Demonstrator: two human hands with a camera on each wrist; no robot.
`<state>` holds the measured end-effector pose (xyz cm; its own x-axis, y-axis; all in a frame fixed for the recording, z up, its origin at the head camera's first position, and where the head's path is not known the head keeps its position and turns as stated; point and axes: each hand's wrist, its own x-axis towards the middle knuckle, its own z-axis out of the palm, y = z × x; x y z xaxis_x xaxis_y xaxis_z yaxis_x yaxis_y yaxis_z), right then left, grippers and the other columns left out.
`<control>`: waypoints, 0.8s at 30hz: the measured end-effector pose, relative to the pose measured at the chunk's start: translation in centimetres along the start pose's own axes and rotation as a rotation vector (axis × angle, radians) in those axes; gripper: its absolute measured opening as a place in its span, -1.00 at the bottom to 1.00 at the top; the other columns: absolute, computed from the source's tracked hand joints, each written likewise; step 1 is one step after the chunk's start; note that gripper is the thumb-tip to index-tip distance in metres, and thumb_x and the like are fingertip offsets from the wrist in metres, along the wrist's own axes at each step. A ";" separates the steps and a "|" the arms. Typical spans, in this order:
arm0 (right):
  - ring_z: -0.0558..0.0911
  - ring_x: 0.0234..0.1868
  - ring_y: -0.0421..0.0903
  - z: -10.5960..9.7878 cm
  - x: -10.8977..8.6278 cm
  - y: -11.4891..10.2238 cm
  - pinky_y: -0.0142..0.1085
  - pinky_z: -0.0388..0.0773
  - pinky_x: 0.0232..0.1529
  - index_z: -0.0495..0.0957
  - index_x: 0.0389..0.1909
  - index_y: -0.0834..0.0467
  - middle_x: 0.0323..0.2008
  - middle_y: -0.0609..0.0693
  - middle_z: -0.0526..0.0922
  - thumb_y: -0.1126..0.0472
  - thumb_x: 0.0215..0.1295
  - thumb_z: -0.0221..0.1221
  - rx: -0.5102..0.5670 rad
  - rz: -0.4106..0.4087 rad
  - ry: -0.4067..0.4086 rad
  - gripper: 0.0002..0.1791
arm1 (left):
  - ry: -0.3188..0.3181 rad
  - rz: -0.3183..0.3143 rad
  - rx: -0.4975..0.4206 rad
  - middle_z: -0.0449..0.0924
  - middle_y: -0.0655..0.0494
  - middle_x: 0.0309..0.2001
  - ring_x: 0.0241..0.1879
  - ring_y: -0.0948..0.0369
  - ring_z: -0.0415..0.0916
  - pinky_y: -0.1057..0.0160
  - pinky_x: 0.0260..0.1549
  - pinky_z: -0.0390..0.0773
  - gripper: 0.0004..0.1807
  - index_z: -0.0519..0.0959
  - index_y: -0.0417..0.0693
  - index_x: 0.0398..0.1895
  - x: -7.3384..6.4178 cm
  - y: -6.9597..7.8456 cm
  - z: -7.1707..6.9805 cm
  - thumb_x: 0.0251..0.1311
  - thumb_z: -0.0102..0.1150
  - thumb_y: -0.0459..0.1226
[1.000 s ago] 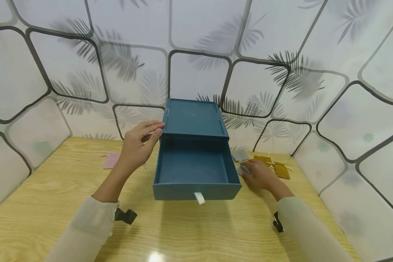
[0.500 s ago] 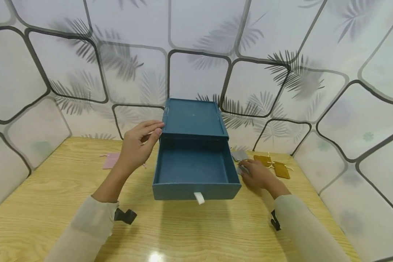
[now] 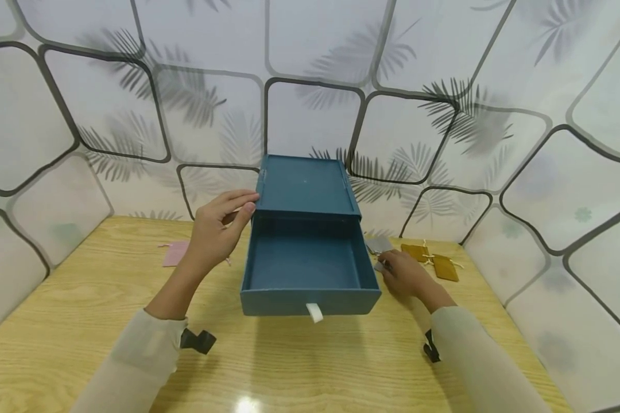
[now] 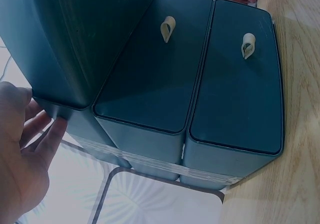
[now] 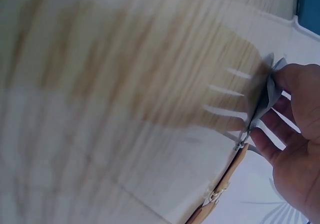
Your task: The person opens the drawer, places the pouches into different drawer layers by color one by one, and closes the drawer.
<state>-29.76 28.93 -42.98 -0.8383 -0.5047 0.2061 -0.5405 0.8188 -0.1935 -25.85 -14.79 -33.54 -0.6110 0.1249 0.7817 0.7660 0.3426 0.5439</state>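
A dark blue drawer cabinet (image 3: 306, 184) stands mid-table with its top drawer (image 3: 311, 303) pulled out. The drawer's visible inside holds nothing, and a white pull tab (image 3: 314, 312) hangs from its front. My left hand (image 3: 218, 229) rests its fingertips and thumb against the cabinet's upper left side. In the left wrist view, two lower drawers (image 4: 150, 69) with looped tabs are pushed in. To the cabinet's right, my right hand (image 3: 409, 276) pinches a small grey drawstring pouch (image 5: 269, 95) between thumb and fingers, low at the table. Much of that pouch is hidden in the head view.
Another grey pouch (image 3: 379, 244) lies just beyond my right hand. Two mustard drawstring pouches (image 3: 446, 268) lie farther right. A pink pouch (image 3: 175, 253) sits left of the cabinet, partly behind my left arm. Patterned fabric walls (image 3: 310, 115) border the wooden table (image 3: 299, 367).
My right fingers have closed in on the grey pouch, and less of it shows than before. The right wrist has shifted slightly left. Left hand and drawer stay put.
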 end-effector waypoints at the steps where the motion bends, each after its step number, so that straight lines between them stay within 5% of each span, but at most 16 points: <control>1: 0.64 -0.14 0.13 0.0 0.0 0.0 0.09 0.61 -0.05 0.61 -0.03 0.34 -0.12 0.19 0.68 0.37 0.41 0.18 0.004 -0.001 0.002 -0.81 | 0.003 -0.001 -0.001 0.66 -0.02 0.14 0.03 0.22 0.64 0.50 -0.04 0.61 -0.72 0.69 -0.25 0.13 0.0 0.0 0.0 0.42 0.20 -0.43; 12: 0.61 -0.22 0.05 -0.2 0.1 0.1 0.02 0.61 -0.12 0.63 -0.19 0.26 -0.21 0.12 0.67 0.45 0.33 0.14 0.004 -0.004 0.003 -0.87 | 0.003 -0.009 0.003 0.65 -0.02 0.14 0.03 0.21 0.64 0.50 -0.04 0.61 -0.72 0.69 -0.25 0.13 0.0 0.1 0.0 0.43 0.20 -0.41; 24: 0.48 -0.41 -0.04 -0.7 -0.5 0.2 -0.11 0.52 -0.36 0.67 -0.29 0.20 -0.42 0.01 0.56 0.44 0.20 0.19 -0.098 -0.034 0.111 -0.86 | 0.002 -0.010 -0.006 0.65 -0.02 0.14 0.01 0.25 0.64 0.50 -0.05 0.62 -0.72 0.69 -0.25 0.13 0.0 0.0 0.1 0.42 0.20 -0.43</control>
<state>-29.38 29.54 -42.42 -0.8040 -0.5034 0.3166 -0.5541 0.8274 -0.0917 -25.86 -14.72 -33.53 -0.6182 0.1194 0.7769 0.7610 0.3383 0.5536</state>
